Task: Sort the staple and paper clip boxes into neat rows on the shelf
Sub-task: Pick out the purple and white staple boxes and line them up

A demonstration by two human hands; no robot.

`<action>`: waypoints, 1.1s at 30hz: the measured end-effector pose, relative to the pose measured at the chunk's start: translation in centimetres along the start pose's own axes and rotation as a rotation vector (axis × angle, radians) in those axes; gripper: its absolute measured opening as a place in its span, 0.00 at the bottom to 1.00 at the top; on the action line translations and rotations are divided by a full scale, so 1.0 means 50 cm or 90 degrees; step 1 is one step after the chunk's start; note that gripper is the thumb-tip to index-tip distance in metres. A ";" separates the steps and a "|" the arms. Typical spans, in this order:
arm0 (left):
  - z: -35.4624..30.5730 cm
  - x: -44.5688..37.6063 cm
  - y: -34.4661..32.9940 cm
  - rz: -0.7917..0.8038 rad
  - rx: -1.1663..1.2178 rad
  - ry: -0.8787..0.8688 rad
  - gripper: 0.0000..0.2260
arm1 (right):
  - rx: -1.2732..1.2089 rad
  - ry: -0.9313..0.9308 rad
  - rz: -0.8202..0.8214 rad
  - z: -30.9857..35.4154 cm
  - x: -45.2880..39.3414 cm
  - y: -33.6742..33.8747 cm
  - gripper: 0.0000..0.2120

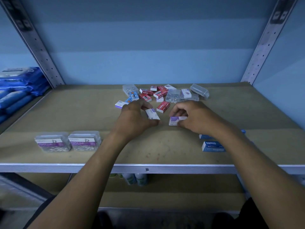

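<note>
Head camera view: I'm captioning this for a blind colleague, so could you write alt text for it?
A person's left hand and right hand each pinch a white-and-purple staple box over a shelf. Behind lies a jumble of small boxes; two paper clip boxes stand front left, blue staple boxes front right.
</note>
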State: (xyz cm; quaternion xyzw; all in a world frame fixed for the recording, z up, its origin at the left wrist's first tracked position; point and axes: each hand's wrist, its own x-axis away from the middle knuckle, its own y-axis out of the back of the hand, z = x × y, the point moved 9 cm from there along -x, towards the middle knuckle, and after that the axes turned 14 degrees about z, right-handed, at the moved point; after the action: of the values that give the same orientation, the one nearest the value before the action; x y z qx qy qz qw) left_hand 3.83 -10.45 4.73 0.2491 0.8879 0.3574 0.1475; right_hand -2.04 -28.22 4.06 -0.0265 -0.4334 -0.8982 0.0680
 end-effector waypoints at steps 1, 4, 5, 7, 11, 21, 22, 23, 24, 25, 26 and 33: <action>0.004 0.003 0.000 0.003 0.014 0.005 0.18 | 0.003 0.004 0.000 0.003 0.003 -0.001 0.16; 0.012 0.009 0.000 0.013 0.057 0.011 0.22 | 0.008 0.017 0.006 0.013 0.007 -0.007 0.16; 0.012 0.011 0.000 0.017 0.072 0.007 0.24 | 0.008 0.022 0.010 0.016 0.009 -0.009 0.16; 0.010 0.013 -0.003 0.032 0.097 0.000 0.27 | 0.010 0.030 0.014 0.023 0.013 -0.013 0.16; 0.007 0.017 -0.008 0.055 0.138 -0.007 0.26 | 0.025 0.036 0.017 0.030 0.018 -0.016 0.15; 0.015 0.007 -0.009 0.088 0.210 0.006 0.16 | 0.024 0.038 0.026 0.028 0.015 -0.024 0.15; 0.017 0.006 -0.009 0.091 0.198 0.011 0.16 | 0.024 0.037 0.027 0.028 0.015 -0.024 0.15; 0.019 0.004 -0.010 0.096 0.181 0.014 0.16 | 0.025 0.035 0.026 0.027 0.015 -0.024 0.15; 0.021 0.003 -0.010 0.101 0.159 0.015 0.17 | 0.027 0.034 0.025 0.027 0.015 -0.023 0.15; 0.022 0.003 -0.011 0.107 0.139 0.013 0.17 | 0.028 0.033 0.025 0.026 0.015 -0.022 0.15; 0.024 0.004 -0.012 0.113 0.115 0.013 0.18 | 0.030 0.032 0.026 0.026 0.016 -0.022 0.15; 0.030 0.007 -0.022 0.159 -0.064 0.038 0.18 | 0.042 0.025 0.025 0.026 0.015 -0.022 0.15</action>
State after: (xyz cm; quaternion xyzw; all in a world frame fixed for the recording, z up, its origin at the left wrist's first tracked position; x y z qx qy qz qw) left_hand 3.82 -10.09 2.85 0.3390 0.8350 0.4245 0.0877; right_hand -2.93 -26.62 4.09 -0.0150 -0.4609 -0.8822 0.0948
